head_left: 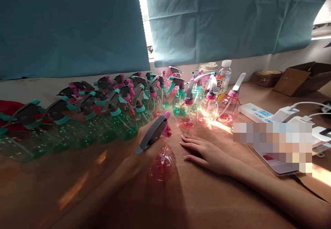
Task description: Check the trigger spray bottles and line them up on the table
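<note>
My left hand (152, 141) is closed around the neck of a clear pink spray bottle (162, 165) with a grey and pink trigger head. The bottle is near the middle of the brown table (207, 201); whether its base touches the table I cannot tell. Flat on the table to its right lies my right hand (204, 151), fingers stretched out and holding nothing. Just beyond it stand three pink spray bottles, the closest being a pink bottle (187, 117). Rows of green spray bottles (124, 123) with grey and teal heads fill the left side.
At the right are a white power strip (254, 112) with plugged-in chargers and a phone (274, 161) on a cable, partly blurred out. Farther back stand a clear drink bottle (224, 77), a lidded cup (209, 67) and an open cardboard box (297, 79). Blue curtains (222, 18) hang behind.
</note>
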`<state>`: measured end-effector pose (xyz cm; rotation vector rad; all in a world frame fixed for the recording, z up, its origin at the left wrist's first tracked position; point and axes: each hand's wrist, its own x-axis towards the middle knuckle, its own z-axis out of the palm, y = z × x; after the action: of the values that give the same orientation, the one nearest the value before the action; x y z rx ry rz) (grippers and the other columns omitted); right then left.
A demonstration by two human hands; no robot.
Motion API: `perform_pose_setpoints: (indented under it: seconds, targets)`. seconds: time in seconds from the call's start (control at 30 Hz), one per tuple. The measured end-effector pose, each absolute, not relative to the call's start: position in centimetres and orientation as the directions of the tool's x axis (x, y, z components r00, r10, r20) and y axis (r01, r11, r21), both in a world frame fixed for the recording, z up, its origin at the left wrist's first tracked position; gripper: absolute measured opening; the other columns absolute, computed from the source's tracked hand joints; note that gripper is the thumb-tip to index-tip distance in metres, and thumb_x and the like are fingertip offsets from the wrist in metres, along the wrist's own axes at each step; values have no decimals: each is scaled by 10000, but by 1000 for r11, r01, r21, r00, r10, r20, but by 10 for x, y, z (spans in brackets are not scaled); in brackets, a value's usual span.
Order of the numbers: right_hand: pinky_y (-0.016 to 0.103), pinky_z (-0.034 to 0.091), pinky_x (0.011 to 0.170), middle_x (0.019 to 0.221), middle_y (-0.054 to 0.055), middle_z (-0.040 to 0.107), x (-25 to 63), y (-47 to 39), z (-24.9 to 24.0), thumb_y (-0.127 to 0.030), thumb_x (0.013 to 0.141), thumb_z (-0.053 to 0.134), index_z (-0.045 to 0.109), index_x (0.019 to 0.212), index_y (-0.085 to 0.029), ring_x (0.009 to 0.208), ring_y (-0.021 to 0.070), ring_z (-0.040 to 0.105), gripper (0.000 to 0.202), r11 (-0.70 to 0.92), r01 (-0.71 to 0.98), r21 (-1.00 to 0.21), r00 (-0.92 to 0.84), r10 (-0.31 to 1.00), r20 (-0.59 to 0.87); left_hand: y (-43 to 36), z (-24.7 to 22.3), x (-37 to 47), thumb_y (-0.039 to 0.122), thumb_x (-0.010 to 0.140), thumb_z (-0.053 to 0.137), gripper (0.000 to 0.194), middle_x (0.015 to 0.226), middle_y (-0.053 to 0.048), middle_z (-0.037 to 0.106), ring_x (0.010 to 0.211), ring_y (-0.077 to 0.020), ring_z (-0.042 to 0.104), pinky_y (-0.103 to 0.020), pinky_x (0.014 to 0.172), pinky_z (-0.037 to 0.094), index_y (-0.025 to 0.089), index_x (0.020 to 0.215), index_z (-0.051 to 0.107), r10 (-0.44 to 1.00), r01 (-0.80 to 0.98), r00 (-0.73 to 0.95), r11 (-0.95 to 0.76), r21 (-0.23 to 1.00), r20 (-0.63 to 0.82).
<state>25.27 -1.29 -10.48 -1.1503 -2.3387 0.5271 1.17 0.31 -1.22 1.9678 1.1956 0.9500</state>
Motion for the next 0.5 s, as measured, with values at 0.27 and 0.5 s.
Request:
perform_pose_setpoints:
  seconds: [0.27, 0.5]
  targets:
    - [480, 332, 1140, 1463, 105, 464, 253, -13, -103, -488, 954, 479, 510, 1390, -173, 1389, 277, 370, 539, 567, 644, -514, -544, 811, 212, 6, 0, 25, 207, 777, 503, 354, 853, -7, 636, 877, -203, 617, -332, 774, 496, 241, 1095, 654, 855, 309, 429, -441, 843, 290]
    - [474, 328, 1144, 1462, 118, 462, 252, -12, -102, -478, 959, 471, 503, 1392, -143, 1390, 274, 368, 549, 567, 666, -485, -554, 811, 189, 8, -4, 27, 234, 793, 540, 321, 780, -3, 620, 688, -151, 595, -251, 553, 454, 220, 1100, 632, 859, 334, 421, -445, 831, 291]
